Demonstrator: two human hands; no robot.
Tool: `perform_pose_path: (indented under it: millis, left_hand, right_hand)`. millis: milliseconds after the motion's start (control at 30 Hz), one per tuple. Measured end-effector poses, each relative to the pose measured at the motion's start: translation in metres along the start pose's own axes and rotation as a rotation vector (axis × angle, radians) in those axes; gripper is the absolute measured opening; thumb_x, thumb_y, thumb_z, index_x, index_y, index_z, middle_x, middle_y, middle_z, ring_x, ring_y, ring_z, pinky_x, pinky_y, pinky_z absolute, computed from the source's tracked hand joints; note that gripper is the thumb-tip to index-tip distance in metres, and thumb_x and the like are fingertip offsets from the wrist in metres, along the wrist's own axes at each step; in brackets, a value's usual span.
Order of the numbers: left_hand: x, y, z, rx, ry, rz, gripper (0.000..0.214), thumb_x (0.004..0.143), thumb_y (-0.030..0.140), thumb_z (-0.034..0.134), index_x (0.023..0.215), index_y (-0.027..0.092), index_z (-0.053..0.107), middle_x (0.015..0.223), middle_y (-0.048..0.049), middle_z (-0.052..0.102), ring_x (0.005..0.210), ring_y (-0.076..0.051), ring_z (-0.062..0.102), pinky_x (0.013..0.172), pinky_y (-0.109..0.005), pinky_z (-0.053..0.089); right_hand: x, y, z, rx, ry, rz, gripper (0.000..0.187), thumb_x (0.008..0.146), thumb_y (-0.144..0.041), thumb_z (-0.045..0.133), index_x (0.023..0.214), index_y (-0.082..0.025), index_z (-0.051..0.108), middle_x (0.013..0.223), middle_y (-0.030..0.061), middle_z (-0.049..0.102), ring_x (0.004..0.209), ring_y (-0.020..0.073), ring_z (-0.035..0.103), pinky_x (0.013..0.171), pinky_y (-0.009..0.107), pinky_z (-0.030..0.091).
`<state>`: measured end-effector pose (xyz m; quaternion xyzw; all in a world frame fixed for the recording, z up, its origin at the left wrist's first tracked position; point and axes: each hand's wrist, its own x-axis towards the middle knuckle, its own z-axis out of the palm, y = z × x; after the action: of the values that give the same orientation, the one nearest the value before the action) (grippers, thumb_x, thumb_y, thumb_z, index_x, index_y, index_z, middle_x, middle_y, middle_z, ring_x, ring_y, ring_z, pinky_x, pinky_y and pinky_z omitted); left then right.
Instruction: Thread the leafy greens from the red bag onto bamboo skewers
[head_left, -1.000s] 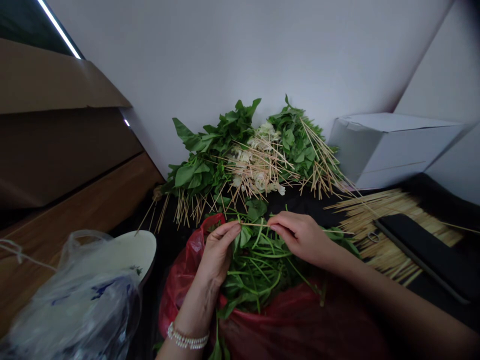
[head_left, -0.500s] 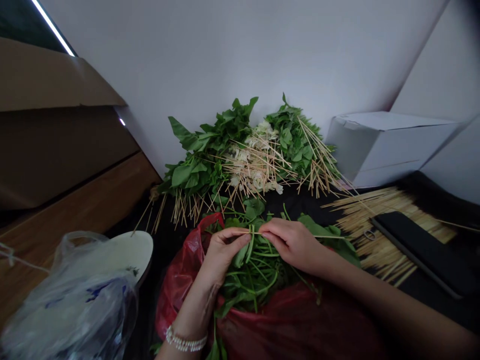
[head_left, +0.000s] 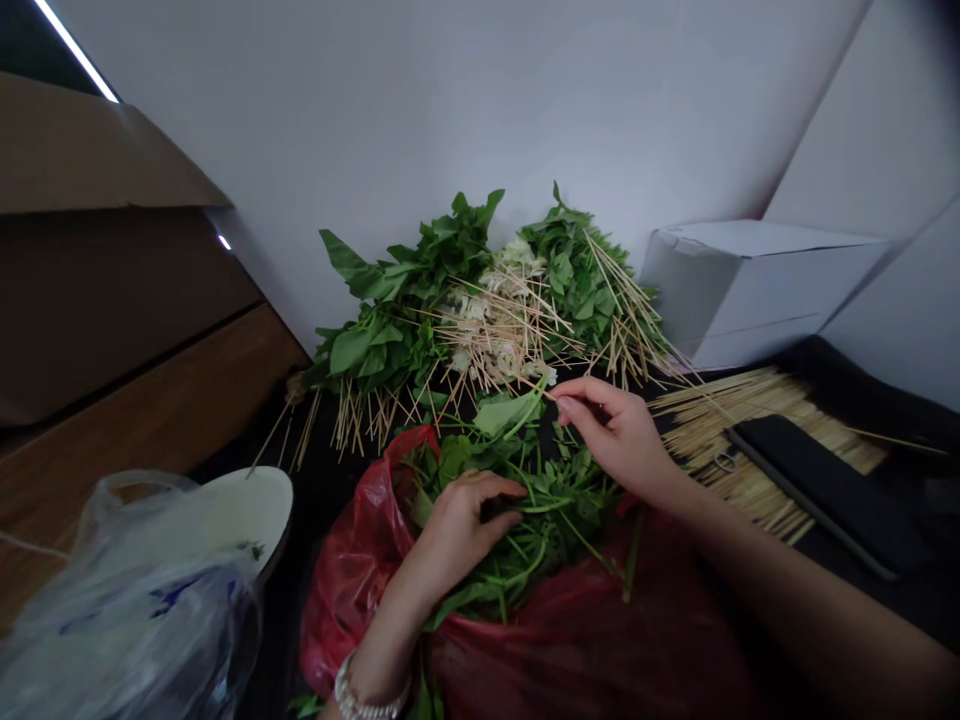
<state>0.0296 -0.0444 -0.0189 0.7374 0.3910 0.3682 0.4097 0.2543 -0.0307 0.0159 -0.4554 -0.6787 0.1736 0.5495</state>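
Right hand (head_left: pixel 615 430) pinching a thin wooden skewer (head_left: pixel 538 387) above leafy greens (head_left: pixel 536 530) in a red plastic bag (head_left: pixel 349 590).
The right grip was closed between thumb and forefinger on the skewer, at lower centre of the frame. The left hand (head_left: pixel 461 525), with a beaded bracelet (head_left: pixel 356 690) at the wrist, lay curled over the stems; whether it was clenched on them cannot be told. Skewered bundles of greens (head_left: pixel 487 320) were heaped at centre against the wall, just beyond the bag. Loose skewers (head_left: pixel 739 440), small scissors (head_left: pixel 724 460) and a black case (head_left: pixel 817 490) lay at right on the black tabletop (head_left: pixel 840 355), below a white box (head_left: pixel 757 290). A clear plastic bag (head_left: pixel 127 620) overlapped a white plate (head_left: pixel 251 510) at lower left.
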Motion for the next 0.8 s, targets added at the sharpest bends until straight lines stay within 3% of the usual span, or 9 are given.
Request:
perform_pose_path:
  millis: [67,167,267,367,500,600,700,800]
  left_hand:
    - [0.000,-0.001,0.001,0.070,-0.045,0.060,0.022,0.073,0.015,0.077,0.088,0.029,0.082,0.083,-0.0054,0.076,0.083,-0.025,0.063,0.081,-0.032,0.044]
    - [0.001,-0.001,0.000,0.084,-0.035,0.062,0.016,0.077,0.017,0.074,0.085,0.029,0.082,0.080,-0.0059,0.074,0.081,-0.024,0.063,0.079,-0.031,0.044]
    - [0.002,0.002,-0.002,0.016,0.145,0.009,0.008,0.079,0.020,0.073,0.082,0.024,0.079,0.081,-0.0053,0.073,0.079,-0.021,0.063,0.077,-0.028,0.044]
    - [0.004,0.005,-0.007,-0.223,0.326,-0.098,0.007,0.077,0.025,0.076,0.081,0.021,0.073,0.080,-0.0038,0.073,0.075,-0.017,0.062,0.072,-0.025,0.045]
    - [0.005,0.006,-0.013,-0.625,0.353,-0.207,0.032,0.076,0.030,0.080,0.104,0.020,0.070,0.080,-0.0028,0.073,0.071,-0.014,0.063,0.067,-0.022,0.046]
    - [0.006,0.006,-0.013,-0.792,0.354,-0.245,0.049,0.071,0.027,0.083,0.116,0.020,0.068,0.078,-0.0004,0.071,0.066,-0.012,0.063,0.061,-0.020,0.046]
    - [0.006,0.008,-0.010,-0.838,0.362,-0.245,0.048,0.065,0.023,0.086,0.110,0.021,0.072,0.081,0.0002,0.073,0.066,-0.012,0.065,0.062,-0.020,0.048]
    - [0.005,0.011,-0.009,-0.826,0.353,-0.248,0.045,0.061,0.019,0.087,0.104,0.022,0.074,0.080,0.0014,0.074,0.068,-0.012,0.067,0.067,-0.020,0.051]
  right_hand:
    - [-0.001,0.000,0.002,-0.013,-0.024,-0.021,0.018,0.094,-0.028,0.053,0.094,-0.020,0.069,0.071,0.0003,0.067,0.064,0.0139,0.062,0.058,0.025,0.046]
    - [-0.002,-0.001,0.003,-0.023,-0.040,-0.040,0.018,0.094,-0.028,0.053,0.094,-0.020,0.069,0.073,0.0006,0.067,0.066,0.0143,0.063,0.060,0.025,0.047]
    - [-0.002,-0.002,0.003,-0.003,-0.012,-0.032,0.016,0.093,-0.026,0.054,0.095,-0.020,0.069,0.074,0.0007,0.068,0.066,0.0144,0.064,0.061,0.026,0.049]
    - [-0.002,-0.003,0.001,0.016,0.028,-0.030,0.015,0.093,-0.025,0.054,0.095,-0.020,0.068,0.075,0.0013,0.069,0.067,0.0145,0.065,0.062,0.026,0.050]
    - [-0.003,-0.006,-0.001,0.033,0.018,-0.054,0.016,0.094,-0.024,0.053,0.097,-0.020,0.068,0.074,0.0011,0.068,0.067,0.0141,0.064,0.060,0.025,0.049]
    - [-0.005,-0.008,0.000,0.030,-0.095,-0.098,0.017,0.094,-0.022,0.053,0.097,-0.019,0.069,0.073,0.0005,0.067,0.064,0.0130,0.062,0.059,0.024,0.048]
    - [-0.007,-0.009,0.004,0.002,-0.263,-0.155,0.017,0.094,-0.020,0.052,0.096,-0.019,0.069,0.079,0.0014,0.070,0.067,0.0125,0.063,0.063,0.024,0.048]
    - [-0.009,-0.006,0.008,-0.043,-0.327,-0.201,0.017,0.095,-0.019,0.052,0.096,-0.020,0.069,0.088,0.0023,0.073,0.077,0.0133,0.065,0.071,0.025,0.050]
